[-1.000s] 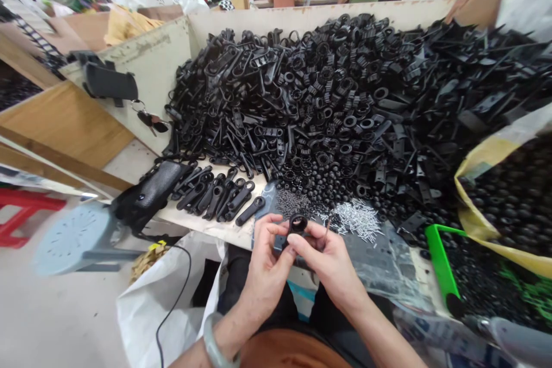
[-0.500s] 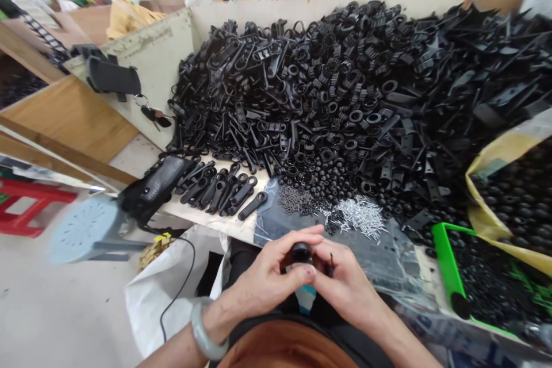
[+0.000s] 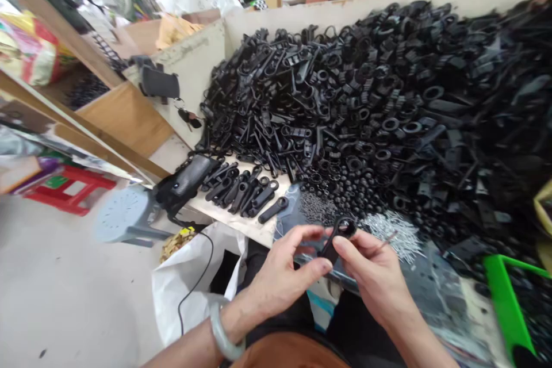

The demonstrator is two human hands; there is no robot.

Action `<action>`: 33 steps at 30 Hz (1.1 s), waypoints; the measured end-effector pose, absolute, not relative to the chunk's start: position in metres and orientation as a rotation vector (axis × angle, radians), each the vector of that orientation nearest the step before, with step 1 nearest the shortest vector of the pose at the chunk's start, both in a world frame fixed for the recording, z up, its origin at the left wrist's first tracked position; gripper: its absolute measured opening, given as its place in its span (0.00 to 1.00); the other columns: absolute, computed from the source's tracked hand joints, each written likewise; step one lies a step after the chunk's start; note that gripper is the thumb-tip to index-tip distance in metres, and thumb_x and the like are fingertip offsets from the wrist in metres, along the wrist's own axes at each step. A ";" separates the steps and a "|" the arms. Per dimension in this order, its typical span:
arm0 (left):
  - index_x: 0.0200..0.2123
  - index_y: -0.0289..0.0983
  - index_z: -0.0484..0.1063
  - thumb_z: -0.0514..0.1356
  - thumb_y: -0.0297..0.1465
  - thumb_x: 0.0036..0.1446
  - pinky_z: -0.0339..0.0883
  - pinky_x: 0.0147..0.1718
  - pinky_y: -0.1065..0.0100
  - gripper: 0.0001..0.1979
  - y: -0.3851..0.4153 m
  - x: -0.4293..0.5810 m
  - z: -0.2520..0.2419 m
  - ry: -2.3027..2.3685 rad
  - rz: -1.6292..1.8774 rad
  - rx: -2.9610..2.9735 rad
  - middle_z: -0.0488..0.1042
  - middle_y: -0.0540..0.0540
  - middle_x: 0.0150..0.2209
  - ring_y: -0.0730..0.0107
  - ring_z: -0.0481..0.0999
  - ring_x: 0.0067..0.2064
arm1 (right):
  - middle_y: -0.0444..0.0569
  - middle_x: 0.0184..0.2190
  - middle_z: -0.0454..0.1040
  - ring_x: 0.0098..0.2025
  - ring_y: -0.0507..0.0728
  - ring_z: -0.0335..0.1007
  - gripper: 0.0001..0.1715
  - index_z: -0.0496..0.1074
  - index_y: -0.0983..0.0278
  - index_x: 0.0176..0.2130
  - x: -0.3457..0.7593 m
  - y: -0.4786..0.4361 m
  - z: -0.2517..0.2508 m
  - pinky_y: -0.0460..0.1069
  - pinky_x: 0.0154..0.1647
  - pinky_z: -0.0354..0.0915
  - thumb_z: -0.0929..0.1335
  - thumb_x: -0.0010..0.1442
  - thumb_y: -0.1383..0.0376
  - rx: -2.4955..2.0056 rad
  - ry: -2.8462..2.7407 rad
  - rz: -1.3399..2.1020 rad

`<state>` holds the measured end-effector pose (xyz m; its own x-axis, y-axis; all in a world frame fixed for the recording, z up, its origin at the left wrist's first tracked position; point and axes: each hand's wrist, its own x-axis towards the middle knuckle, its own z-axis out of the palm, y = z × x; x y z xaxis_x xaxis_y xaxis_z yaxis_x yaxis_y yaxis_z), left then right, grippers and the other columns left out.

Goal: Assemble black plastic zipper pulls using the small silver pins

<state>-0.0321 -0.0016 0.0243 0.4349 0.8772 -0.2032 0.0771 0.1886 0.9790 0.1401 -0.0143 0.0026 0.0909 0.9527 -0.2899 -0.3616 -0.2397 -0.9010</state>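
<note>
My left hand [image 3: 284,273] and my right hand [image 3: 374,276] meet just in front of the table edge, both pinching one small black plastic part with a ring end [image 3: 338,237]. A thin metal pin [image 3: 388,238] sticks out from my right fingers. A pale bangle sits on my left wrist. A row of finished black arms [image 3: 245,192] lies on the table to the left of my hands. Beyond them rises a huge heap of black plastic parts [image 3: 366,103]. Small silver pins [image 3: 399,233] and dark little screws [image 3: 317,207] lie just behind my fingers.
A wooden board [image 3: 190,69] walls the table's left side, with a black holder and keys hanging on it. A green tray [image 3: 506,293] stands at the right. A grey stool [image 3: 123,218], a red stool and a white bag are on the floor at left. Two people sit far behind.
The view has swung to the left. My hands lifted the part and tilted it, so its ring end now shows above my fingers.
</note>
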 end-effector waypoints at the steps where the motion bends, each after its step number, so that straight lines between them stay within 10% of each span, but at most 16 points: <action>1: 0.53 0.39 0.75 0.65 0.37 0.63 0.72 0.51 0.62 0.17 -0.002 -0.035 0.023 1.009 0.693 1.292 0.79 0.41 0.51 0.58 0.79 0.52 | 0.48 0.26 0.80 0.28 0.55 0.72 0.20 0.83 0.63 0.34 0.138 -0.011 0.002 0.49 0.32 0.71 0.81 0.49 0.50 -1.202 -0.698 1.429; 8: 0.33 0.38 0.69 0.49 0.37 0.73 0.65 0.34 0.68 0.16 -0.005 -0.054 0.012 1.283 0.729 1.696 0.72 0.49 0.29 0.69 0.73 0.31 | 0.39 0.18 0.64 0.21 0.49 0.57 0.28 0.66 0.62 0.20 0.090 0.002 0.001 0.45 0.21 0.59 0.76 0.56 0.48 -1.249 -0.812 1.342; 16: 0.40 0.39 0.75 0.55 0.35 0.71 0.65 0.43 0.59 0.10 0.051 -0.116 0.007 1.840 0.863 2.337 0.77 0.44 0.39 0.58 0.76 0.42 | 0.46 0.32 0.79 0.28 0.54 0.67 0.18 0.81 0.61 0.41 0.113 0.091 0.031 0.48 0.31 0.62 0.69 0.66 0.51 -1.444 -1.566 0.811; 25: 0.56 0.38 0.77 0.60 0.33 0.67 0.59 0.56 0.44 0.16 0.072 -0.112 -0.022 2.078 0.897 2.554 0.68 0.31 0.64 0.40 0.68 0.61 | 0.50 0.38 0.80 0.41 0.61 0.75 0.01 0.77 0.60 0.32 0.121 0.174 0.027 0.52 0.41 0.62 0.73 0.56 0.66 -1.802 -1.458 0.509; 33: 0.47 0.40 0.79 0.58 0.40 0.68 0.69 0.51 0.56 0.14 0.068 -0.054 0.002 1.375 1.072 1.726 0.79 0.39 0.49 0.56 0.78 0.50 | 0.51 0.30 0.80 0.22 0.53 0.63 0.24 0.80 0.64 0.37 0.158 0.093 0.020 0.49 0.25 0.59 0.70 0.56 0.46 -1.713 -1.083 0.995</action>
<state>-0.0544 0.0678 0.0022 0.1050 0.9765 0.1884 0.4211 -0.2152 0.8811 0.1583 0.0934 0.0199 0.3066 0.9355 -0.1755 0.2545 -0.2582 -0.9320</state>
